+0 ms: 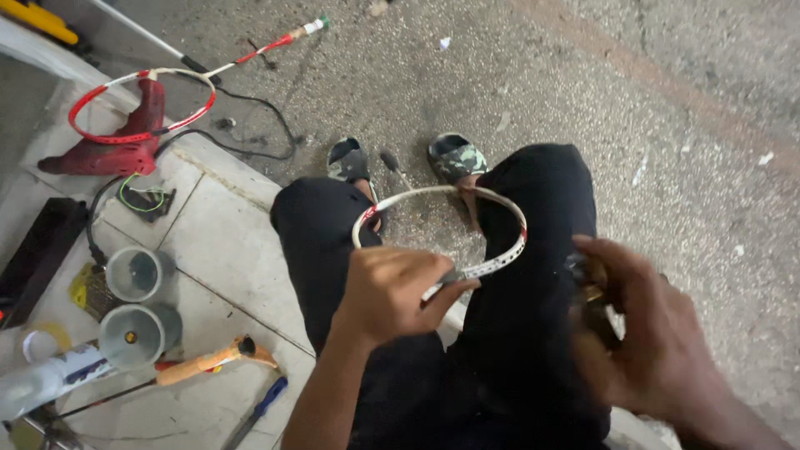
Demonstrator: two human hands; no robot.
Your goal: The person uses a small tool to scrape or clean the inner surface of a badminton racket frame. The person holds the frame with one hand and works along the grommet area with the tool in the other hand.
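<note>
The left hand (392, 292) is closed around the near rim of an unstrung white racket frame (442, 229), thumb and fingers pinched on the frame where it passes over the lap. From that grip the hoop arcs away to the far side, standing over the gap between the person's two knees in black trousers (517, 333), with the far edge of the hoop above the feet in patterned sandals (454, 157). The right hand (650, 333) sits just right of the frame, near its right-hand curve, fingers curled around a small dark and brass-coloured object (593, 292) that is too blurred to identify; whether that object touches the frame cannot be told. On the tiled step (225, 242) to the left lie other things, well apart from the hands: a red-and-white racket (137, 104) at the far left, resting over a red power drill (125, 142) whose black cable runs across the ground; two round grey containers (137, 304) nearer; a tool with an orange handle (208, 360) and a blue-handled tool (258, 410) near the bottom edge. Rough grey ground (583, 83) fills the far and right side.
</note>
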